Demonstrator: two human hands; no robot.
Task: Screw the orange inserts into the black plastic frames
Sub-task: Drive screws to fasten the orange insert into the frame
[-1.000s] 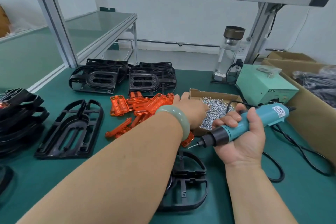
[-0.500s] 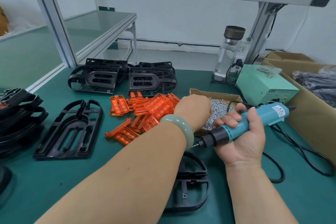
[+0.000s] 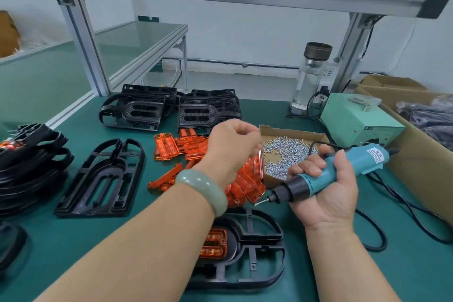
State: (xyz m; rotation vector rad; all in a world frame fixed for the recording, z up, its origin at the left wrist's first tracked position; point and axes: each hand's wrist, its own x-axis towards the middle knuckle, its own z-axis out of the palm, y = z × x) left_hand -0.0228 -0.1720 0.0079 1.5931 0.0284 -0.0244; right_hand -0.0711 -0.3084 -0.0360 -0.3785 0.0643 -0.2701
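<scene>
Screwdriver (image 3: 311, 182) in right hand (image 3: 331, 200); two flat frames (image 3: 103, 179), one orange insert (image 3: 213, 243) seated.

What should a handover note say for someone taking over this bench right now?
Left hand: fingers curled, raised over the orange inserts beside the screw box; whether it holds a screw is unclear.
Right hand: grips the electric screwdriver, bit in the air.
Near frame has an insert seated; screws there cannot be made out.
Left to do: fasten that insert, then the empty frame and likely the stacked frames.
</scene>
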